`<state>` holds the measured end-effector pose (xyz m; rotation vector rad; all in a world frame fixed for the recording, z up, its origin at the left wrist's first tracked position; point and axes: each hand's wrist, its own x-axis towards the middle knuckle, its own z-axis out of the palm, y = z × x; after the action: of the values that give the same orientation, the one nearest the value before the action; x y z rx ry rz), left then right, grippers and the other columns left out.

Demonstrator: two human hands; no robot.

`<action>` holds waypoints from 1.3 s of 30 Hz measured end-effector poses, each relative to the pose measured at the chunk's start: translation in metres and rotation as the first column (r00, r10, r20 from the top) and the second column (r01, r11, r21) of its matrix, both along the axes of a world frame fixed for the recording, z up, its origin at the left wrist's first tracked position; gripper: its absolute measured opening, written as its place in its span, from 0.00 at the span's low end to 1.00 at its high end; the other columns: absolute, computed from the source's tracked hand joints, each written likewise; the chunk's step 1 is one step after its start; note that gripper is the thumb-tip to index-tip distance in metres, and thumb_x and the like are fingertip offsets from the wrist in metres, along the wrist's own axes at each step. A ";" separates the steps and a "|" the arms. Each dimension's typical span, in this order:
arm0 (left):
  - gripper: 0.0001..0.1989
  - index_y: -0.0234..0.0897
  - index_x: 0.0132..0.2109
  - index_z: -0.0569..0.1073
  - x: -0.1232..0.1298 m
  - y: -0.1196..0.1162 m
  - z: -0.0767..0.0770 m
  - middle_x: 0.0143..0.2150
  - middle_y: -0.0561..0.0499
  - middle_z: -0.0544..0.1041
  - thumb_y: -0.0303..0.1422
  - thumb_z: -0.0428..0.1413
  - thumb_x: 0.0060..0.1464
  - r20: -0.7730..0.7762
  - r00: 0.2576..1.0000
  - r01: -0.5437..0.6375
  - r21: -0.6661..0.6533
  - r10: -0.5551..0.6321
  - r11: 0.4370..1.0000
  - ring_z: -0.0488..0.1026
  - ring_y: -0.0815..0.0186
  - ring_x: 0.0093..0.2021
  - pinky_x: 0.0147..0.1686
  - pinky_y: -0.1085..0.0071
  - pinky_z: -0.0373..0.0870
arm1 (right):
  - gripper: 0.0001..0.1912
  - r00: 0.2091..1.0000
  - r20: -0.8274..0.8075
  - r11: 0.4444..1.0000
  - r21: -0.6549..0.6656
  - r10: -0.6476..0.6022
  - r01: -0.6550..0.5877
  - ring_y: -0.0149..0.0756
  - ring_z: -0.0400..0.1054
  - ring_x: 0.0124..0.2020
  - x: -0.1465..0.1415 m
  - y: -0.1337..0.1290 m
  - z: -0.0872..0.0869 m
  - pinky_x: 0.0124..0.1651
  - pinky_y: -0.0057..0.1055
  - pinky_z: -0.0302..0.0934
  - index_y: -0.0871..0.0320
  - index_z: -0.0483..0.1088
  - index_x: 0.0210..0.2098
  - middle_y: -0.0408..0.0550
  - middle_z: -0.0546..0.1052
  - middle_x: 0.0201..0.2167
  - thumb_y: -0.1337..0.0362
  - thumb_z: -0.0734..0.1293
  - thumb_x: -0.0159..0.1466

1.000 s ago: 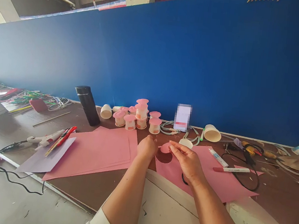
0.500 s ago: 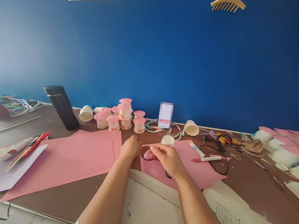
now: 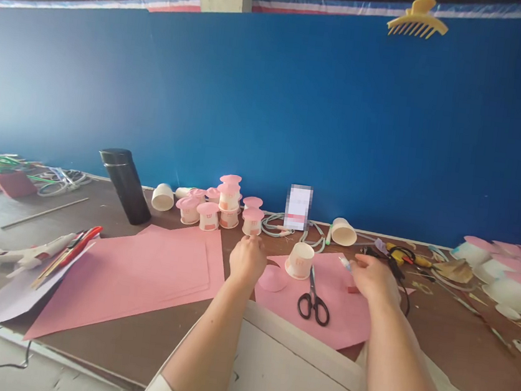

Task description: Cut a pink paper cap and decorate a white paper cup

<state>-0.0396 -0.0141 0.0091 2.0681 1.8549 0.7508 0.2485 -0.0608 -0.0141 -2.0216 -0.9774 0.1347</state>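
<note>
My left hand (image 3: 247,259) is closed above the table, left of a pink paper disc (image 3: 273,278); whatever its fingers hold is hidden. On the right, the fingers of my right hand (image 3: 373,276) are at the end of a small white and blue tube (image 3: 345,263). A red-capped marker (image 3: 352,289) lies partly under that hand. Between my hands an upright white paper cup (image 3: 300,261) with small reddish drawings stands on a pink sheet (image 3: 340,324). Black-handled scissors (image 3: 313,307) lie in front of the cup.
Pink-topped cups (image 3: 229,198) stand at the back, near a black bottle (image 3: 126,186) and a phone (image 3: 298,207). Large pink sheets (image 3: 139,269), a glue gun (image 3: 31,252) and a red cutter (image 3: 80,244) lie left. More pink-topped cups (image 3: 515,268) are far right.
My right hand has moved right, away from my left hand, to the tube. The pink disc now lies flat on the table, and the scissors and cup are uncovered. The view has shifted.
</note>
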 end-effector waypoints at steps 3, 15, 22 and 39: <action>0.12 0.40 0.41 0.74 0.007 -0.003 -0.003 0.44 0.46 0.75 0.32 0.46 0.57 0.094 0.993 0.074 0.029 -0.077 0.997 0.72 0.62 0.42 0.37 0.69 0.65 | 0.14 0.995 0.055 0.987 -0.131 -0.089 0.095 0.57 0.68 0.41 0.001 0.009 -0.012 0.40 0.54 0.58 0.53 0.76 0.27 0.60 0.76 0.34 0.53 0.71 0.43; 0.39 0.43 0.62 0.59 0.035 -0.017 -0.010 0.56 0.46 0.69 0.50 0.59 0.45 0.313 0.873 0.346 0.142 -0.374 0.927 0.62 0.55 0.57 0.51 0.63 0.62 | 0.24 0.962 0.242 0.991 -0.012 -0.126 0.132 0.54 0.64 0.47 -0.041 -0.008 0.012 0.45 0.47 0.57 0.54 0.70 0.51 0.62 0.71 0.44 0.58 0.61 0.56; 0.51 0.38 0.66 0.46 0.059 -0.018 -0.016 0.62 0.42 0.63 0.44 0.63 0.41 0.230 0.918 0.328 0.023 -0.324 0.944 0.58 0.50 0.60 0.53 0.60 0.59 | 0.23 0.873 -0.394 0.888 0.451 0.287 -0.089 0.38 0.69 0.35 -0.088 -0.007 0.029 0.37 0.33 0.64 0.56 0.69 0.46 0.51 0.75 0.38 0.49 0.64 0.56; 0.43 0.41 0.63 0.56 0.050 -0.028 -0.014 0.59 0.44 0.66 0.49 0.61 0.42 0.229 0.913 0.302 0.176 -0.337 0.937 0.60 0.50 0.58 0.55 0.58 0.59 | 0.23 0.444 -0.696 0.806 0.581 0.564 -0.115 0.43 0.70 0.48 -0.102 -0.012 0.032 0.44 0.34 0.68 0.54 0.71 0.42 0.49 0.77 0.44 0.55 0.74 0.48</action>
<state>0.0107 -0.0424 -0.0045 2.1622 1.3173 1.0215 0.1461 -0.0726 0.0178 -1.0061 -0.6463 0.9632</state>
